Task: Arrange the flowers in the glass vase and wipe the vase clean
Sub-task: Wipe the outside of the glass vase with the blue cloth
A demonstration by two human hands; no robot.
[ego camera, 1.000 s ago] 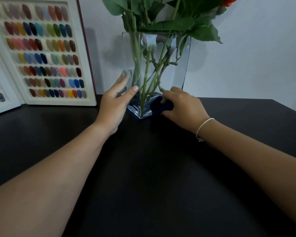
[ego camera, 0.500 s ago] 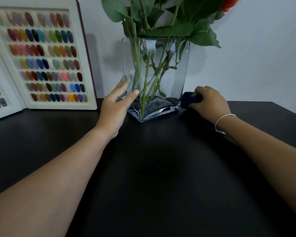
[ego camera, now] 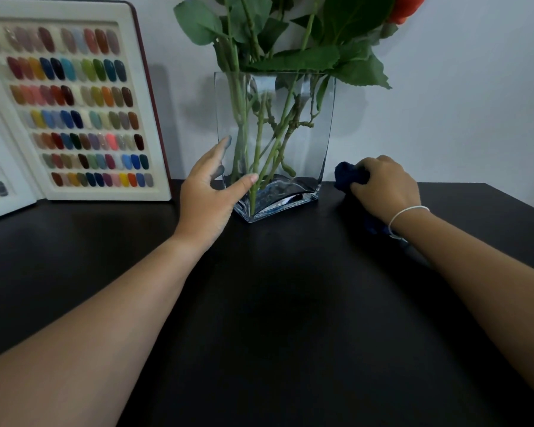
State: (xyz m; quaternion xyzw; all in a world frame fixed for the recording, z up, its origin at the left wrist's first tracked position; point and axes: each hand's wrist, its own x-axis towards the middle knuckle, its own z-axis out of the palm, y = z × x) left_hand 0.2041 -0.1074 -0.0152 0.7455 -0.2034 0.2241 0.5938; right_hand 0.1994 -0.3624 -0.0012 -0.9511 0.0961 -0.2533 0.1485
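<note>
A clear rectangular glass vase (ego camera: 309, 124) stands on the black table (ego camera: 275, 318) near the wall. Green flower stems (ego camera: 259, 140) cross inside it, with leaves and an orange bloom (ego camera: 406, 7) above the rim. My left hand (ego camera: 210, 195) rests against the vase's left side, thumb on the front corner and fingers along the left face. My right hand (ego camera: 383, 186) is to the right of the vase, apart from the glass, closed on a dark blue cloth (ego camera: 349, 177) that rests on the table.
An open white display book of coloured nail samples (ego camera: 74, 112) leans against the wall at the left. A pale wall (ego camera: 460, 103) runs behind the table. The table's right edge (ego camera: 518, 208) slants away past my right hand.
My right hand with the blue cloth has moved from the vase's front lower right corner out to the right, off the glass. My left hand has stayed on the vase.
</note>
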